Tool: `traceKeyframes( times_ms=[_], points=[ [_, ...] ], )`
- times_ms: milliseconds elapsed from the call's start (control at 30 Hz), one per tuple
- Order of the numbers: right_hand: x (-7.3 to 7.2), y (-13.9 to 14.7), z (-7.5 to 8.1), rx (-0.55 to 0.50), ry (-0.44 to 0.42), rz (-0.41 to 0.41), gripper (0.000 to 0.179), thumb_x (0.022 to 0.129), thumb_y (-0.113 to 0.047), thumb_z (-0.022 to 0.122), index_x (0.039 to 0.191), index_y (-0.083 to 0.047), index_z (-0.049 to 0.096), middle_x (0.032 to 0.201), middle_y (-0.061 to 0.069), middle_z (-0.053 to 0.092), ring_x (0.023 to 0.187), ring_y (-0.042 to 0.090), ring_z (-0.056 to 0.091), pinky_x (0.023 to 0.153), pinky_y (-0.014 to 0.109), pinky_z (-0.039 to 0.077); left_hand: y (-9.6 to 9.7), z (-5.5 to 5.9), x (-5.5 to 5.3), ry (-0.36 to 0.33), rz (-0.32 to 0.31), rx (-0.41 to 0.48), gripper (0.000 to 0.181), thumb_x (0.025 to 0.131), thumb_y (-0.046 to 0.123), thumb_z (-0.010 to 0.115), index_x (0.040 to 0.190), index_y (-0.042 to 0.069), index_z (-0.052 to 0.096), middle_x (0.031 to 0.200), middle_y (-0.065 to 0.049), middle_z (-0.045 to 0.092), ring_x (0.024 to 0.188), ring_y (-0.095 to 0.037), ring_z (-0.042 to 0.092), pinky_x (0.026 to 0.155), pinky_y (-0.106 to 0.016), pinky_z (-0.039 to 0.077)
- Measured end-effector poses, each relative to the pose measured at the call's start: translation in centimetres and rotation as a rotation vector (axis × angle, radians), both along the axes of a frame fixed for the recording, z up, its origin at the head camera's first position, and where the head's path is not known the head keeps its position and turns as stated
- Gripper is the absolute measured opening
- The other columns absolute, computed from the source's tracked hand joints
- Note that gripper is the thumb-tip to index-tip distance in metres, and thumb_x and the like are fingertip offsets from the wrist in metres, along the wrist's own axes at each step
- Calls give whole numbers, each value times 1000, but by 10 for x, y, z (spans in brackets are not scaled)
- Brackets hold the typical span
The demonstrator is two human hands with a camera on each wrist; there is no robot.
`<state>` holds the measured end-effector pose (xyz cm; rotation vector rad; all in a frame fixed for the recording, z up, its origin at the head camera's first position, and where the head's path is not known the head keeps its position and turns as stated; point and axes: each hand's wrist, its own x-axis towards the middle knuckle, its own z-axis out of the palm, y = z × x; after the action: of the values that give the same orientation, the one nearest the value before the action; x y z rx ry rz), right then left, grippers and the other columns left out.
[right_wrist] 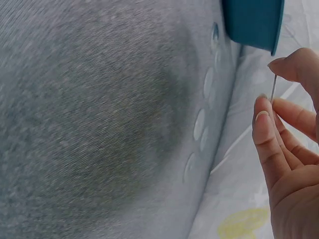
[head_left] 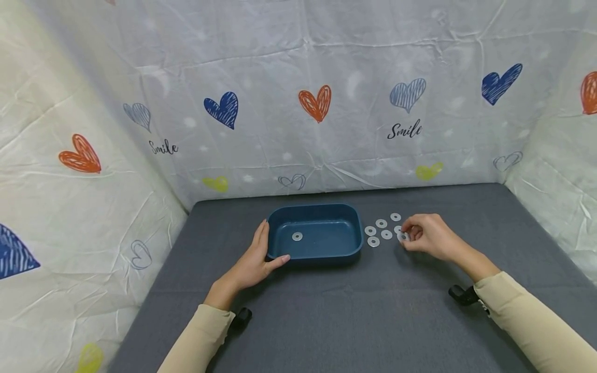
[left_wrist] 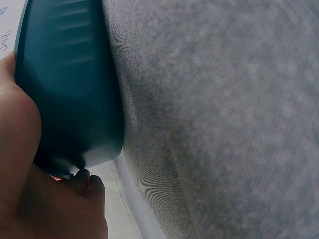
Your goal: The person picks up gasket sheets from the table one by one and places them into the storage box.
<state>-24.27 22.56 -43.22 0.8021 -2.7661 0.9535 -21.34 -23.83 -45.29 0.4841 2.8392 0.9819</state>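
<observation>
A dark blue rectangular tray stands on the table. My left hand holds its near left corner, thumb along the front rim and fingers against the left end; the left wrist view shows the tray's outer wall beside that hand. Inside the tray lies one flat metal washer. My right hand pinches another washer by its edges, raised above the table to the right of the tray, edge-on in the right wrist view. Several loose washers lie flat between the tray and my right hand.
A dark grey cloth covers the table. White sheeting printed with hearts hangs behind it and at both sides. Black straps with small devices sit on both wrists.
</observation>
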Motion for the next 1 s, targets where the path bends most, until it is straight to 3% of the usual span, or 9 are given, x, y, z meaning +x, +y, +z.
traceKeyframes(
  times_ms=[333, 567, 1000],
  points=[
    [0, -16, 14, -11, 9, 33, 17, 82, -10, 84, 95, -8, 75, 77, -6, 65, 68, 8, 60, 64, 29, 52, 0, -1, 0, 3, 0, 0, 111, 98, 49, 67, 162, 0, -8, 169, -22, -11, 155, -41, 8, 120, -59, 21],
    [-3, -33, 24, -51, 22, 85, 18, 80, -7, 83, 96, -6, 75, 82, 1, 67, 70, 9, 60, 64, 29, 53, 0, 0, 0, 6, 5, -5, 110, 98, 47, 68, 162, 0, -8, 169, -22, -10, 155, -41, 9, 120, -60, 21],
    [-7, -73, 28, -82, 19, 184, 16, 83, -7, 82, 97, -6, 75, 84, 3, 68, 71, 10, 61, 64, 29, 53, -1, -1, 1, 7, -3, -6, 110, 98, 48, 68, 162, 1, -8, 169, -19, -13, 155, -41, 8, 119, -60, 22]
  ],
)
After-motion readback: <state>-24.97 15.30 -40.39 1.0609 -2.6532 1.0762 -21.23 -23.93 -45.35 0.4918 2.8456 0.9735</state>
